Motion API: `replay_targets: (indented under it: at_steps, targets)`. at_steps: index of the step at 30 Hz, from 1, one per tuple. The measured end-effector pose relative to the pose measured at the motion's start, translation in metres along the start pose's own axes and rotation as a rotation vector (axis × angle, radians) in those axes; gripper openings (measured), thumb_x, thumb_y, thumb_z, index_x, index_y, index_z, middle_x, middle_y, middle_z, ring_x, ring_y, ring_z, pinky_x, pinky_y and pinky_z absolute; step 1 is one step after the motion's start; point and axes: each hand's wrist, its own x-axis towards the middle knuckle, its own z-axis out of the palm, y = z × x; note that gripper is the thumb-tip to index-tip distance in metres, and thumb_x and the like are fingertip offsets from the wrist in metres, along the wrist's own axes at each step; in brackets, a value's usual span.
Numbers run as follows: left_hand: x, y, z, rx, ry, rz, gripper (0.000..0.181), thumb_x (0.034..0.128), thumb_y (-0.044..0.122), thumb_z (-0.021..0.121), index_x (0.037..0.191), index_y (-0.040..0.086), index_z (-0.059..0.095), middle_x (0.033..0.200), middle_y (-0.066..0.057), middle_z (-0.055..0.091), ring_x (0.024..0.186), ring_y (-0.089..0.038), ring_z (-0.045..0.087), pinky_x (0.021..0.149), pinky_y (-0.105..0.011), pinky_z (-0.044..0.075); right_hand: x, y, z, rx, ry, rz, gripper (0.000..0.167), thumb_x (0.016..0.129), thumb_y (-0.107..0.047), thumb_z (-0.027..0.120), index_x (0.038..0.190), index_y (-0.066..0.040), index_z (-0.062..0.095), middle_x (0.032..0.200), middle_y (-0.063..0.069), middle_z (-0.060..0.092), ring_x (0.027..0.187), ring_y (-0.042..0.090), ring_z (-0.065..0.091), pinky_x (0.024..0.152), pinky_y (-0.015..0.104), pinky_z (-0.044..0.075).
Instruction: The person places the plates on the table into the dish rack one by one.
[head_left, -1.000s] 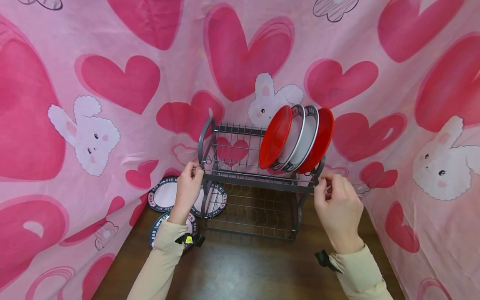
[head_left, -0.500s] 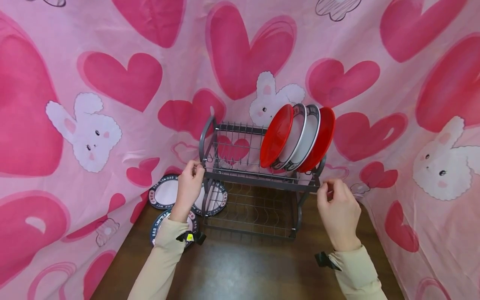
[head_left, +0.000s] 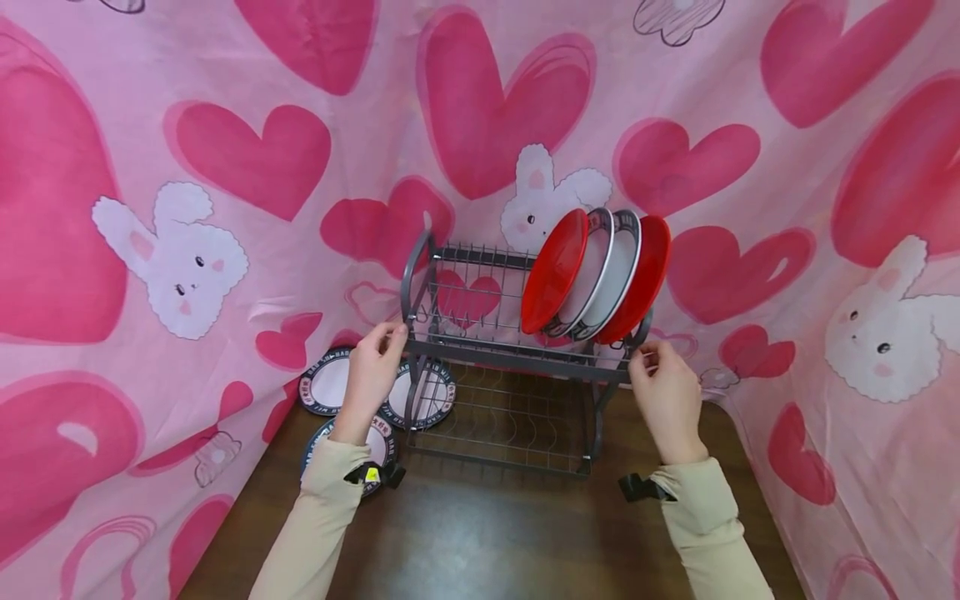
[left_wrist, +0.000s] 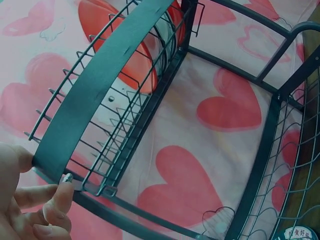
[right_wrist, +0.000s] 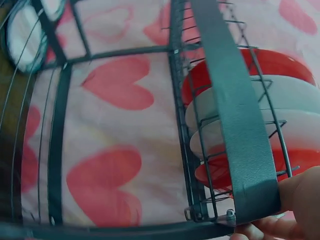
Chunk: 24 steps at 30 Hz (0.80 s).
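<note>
On the table (head_left: 480,533), the rack (head_left: 517,360) stands between your left hand (head_left: 375,367) and right hand (head_left: 669,400), four plates (head_left: 555,271) in its top right, three plates (head_left: 327,385) by its left end.

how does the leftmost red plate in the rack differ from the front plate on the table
The red plate is plain red; the front plate has a pale centre and dark, lettered rim. The red plate stands tilted in the rack, while the front plate lies flat on the table. Both look round.
</note>
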Motion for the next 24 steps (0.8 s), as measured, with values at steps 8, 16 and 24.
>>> replay_targets:
  at_steps: [8,16,24]
  targets:
    - [-0.008,-0.013,-0.007,0.052,0.017,-0.001,0.032,0.1089,0.032,0.054,0.110,0.005,0.072,0.085,-0.013,0.071,0.066,-0.021,0.057,0.062,-0.030,0.045,0.005,-0.002,-0.005,0.069,-0.124,0.107,0.029,0.102,-0.020,0.054,0.114,0.004,0.065,0.105,0.025,0.072,0.095,0.041,0.067,0.081,0.053,0.052]
    - [-0.023,-0.039,-0.014,0.118,0.038,-0.053,0.028,0.1069,0.026,0.056,0.111,0.004,0.073,0.090,-0.017,0.071,0.078,-0.025,0.061,0.069,-0.033,0.047,0.004,0.003,0.000,0.135,-0.134,0.149,0.025,0.103,-0.017,0.053,0.117,0.002,0.062,0.112,0.024,0.070,0.099,0.040,0.065,0.081,0.045,0.052]
    - [-0.043,-0.070,-0.028,0.181,0.041,-0.118,0.030,0.1070,0.025,0.056,0.116,0.002,0.071,0.095,-0.016,0.070,0.086,-0.028,0.062,0.077,-0.037,0.049,0.002,0.002,0.003,0.166,-0.104,0.162,0.023,0.103,-0.017,0.053,0.115,0.000,0.063,0.110,0.023,0.071,0.098,0.038,0.066,0.076,0.031,0.050]
